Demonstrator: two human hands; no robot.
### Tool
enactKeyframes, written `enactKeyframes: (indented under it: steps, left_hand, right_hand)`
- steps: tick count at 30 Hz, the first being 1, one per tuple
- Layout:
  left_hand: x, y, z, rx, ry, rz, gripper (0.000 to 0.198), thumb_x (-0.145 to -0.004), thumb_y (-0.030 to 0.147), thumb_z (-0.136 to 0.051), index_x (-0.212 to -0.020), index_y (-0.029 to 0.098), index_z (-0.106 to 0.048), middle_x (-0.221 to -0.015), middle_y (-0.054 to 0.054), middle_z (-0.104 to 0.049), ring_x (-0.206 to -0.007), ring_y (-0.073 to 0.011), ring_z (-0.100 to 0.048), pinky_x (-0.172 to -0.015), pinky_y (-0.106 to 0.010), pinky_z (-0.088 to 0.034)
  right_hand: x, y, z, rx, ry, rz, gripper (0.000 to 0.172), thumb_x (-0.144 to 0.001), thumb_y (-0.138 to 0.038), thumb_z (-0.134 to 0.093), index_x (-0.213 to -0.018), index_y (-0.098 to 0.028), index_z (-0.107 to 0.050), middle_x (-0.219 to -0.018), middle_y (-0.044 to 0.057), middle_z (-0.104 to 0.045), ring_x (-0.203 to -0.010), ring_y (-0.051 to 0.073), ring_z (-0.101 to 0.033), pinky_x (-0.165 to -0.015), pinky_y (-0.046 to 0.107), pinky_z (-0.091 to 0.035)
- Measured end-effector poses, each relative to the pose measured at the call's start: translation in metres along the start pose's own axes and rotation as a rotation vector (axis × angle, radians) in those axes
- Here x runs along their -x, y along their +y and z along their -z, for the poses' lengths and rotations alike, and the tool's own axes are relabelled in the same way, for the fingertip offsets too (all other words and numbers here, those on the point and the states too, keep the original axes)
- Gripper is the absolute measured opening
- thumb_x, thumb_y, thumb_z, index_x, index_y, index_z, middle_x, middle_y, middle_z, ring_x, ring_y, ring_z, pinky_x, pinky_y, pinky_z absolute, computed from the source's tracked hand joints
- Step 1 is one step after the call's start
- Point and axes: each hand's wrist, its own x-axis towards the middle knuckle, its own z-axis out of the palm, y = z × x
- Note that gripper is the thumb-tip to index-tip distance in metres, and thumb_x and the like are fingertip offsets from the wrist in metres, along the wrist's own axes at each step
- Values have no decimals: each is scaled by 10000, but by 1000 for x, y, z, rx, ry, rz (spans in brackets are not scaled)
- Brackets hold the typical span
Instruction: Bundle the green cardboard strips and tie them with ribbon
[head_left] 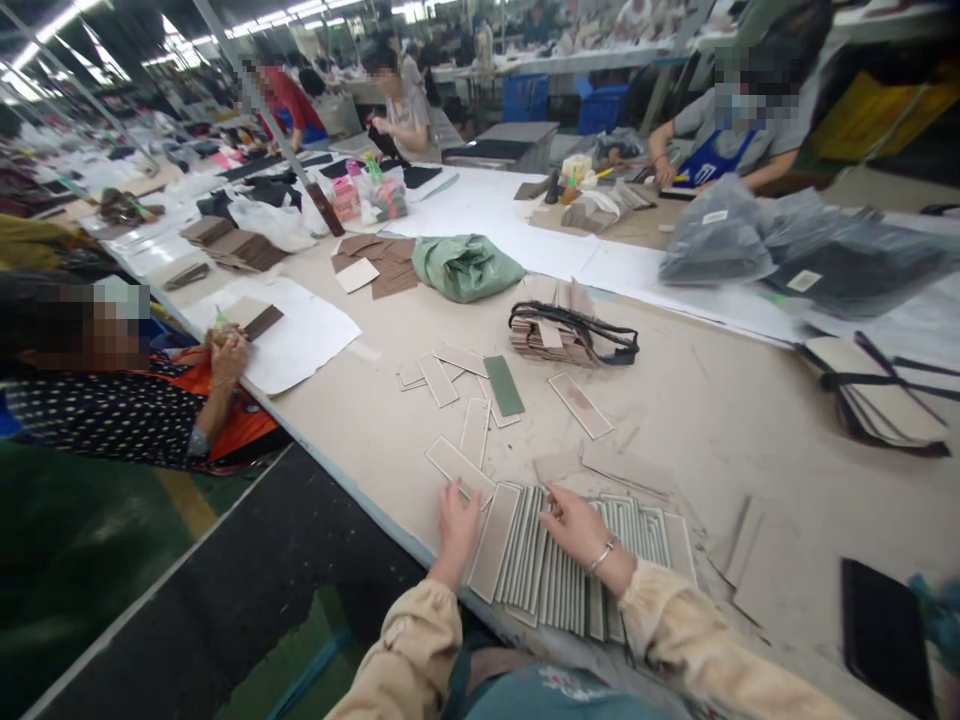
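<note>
A fanned row of grey rectangular card strips (559, 570) lies at the near edge of the long worktable (720, 420). My left hand (457, 522) rests flat, fingers spread, on the leftmost strip (493, 540). My right hand (574, 522) lies on the middle of the row, fingers curled and pinching the top edge of a strip. More loose strips (461, 400) lie scattered just beyond, one of them green (504, 385).
A strapped bundle of strips (564, 335) and a green bag (465, 266) sit farther back. Dark plastic bags (810, 245) and a strapped stack (877, 395) lie at the right, a black card (885, 635) near right. A person's hand (227, 355) works at the left; other people sit across.
</note>
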Motion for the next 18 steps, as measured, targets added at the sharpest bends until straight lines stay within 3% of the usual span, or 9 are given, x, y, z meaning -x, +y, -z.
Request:
enactKeyframes:
  steps: [3, 6, 9, 12, 16, 18]
  left_hand:
    - [-32, 9, 10, -127, 7, 172, 745, -744, 423, -623, -1333, 36, -379, -1257, -228, -471, -1201, -336, -440, -1001, -422, -362]
    - [-53, 20, 10, -208, 6, 220, 923, -643, 393, -719, -1386, 55, -288, -1308, -256, -399, -1200, -379, -430, -987, -430, -356]
    - [-64, 27, 3, -202, 22, 234, 1021, -579, 325, -765, -1413, 70, -235, -1320, -268, -362, -1206, -388, -425, -993, -427, -349]
    - [-70, 26, -4, -54, 10, 253, 1108, -544, 232, -771, -1449, 111, -145, -1288, -234, -398, -1167, -354, -481, -963, -403, -392]
    - [-75, 11, -6, 340, 53, 336, 1008, -623, 144, -674, -1457, 123, -109, -1226, -177, -527, -1095, -262, -567, -902, -334, -456]
    - [-82, 0, 1, 512, 50, 311, 801, -689, 168, -615, -1411, 122, -271, -1149, -139, -615, -1032, -226, -609, -867, -311, -480]
  right_hand:
    - [-37, -8, 9, -13, 37, -39, 518, -806, -278, -541, -1287, -95, -482, -1091, 102, -638, -851, 156, -633, -838, 268, -459]
    - [-82, -16, 13, 14, 50, -56, 548, -806, -305, -551, -1304, -97, -460, -1114, 109, -633, -882, 165, -636, -827, 269, -462]
    - [-129, -23, 12, 59, 75, -71, 574, -800, -328, -563, -1313, -100, -443, -1137, 131, -624, -932, 199, -627, -831, 295, -458]
    - [-171, -32, 11, 110, 114, -75, 550, -805, -340, -564, -1303, -139, -448, -1149, 131, -619, -1009, 221, -596, -855, 305, -439]
    - [-215, -43, 9, 184, 159, -82, 555, -820, -353, -548, -1309, -121, -427, -1151, 158, -597, -1093, 246, -546, -893, 314, -407]
    - [-230, -45, 5, 225, 170, -94, 605, -823, -377, -545, -1331, -86, -392, -1155, 191, -576, -1101, 268, -533, -900, 335, -396]
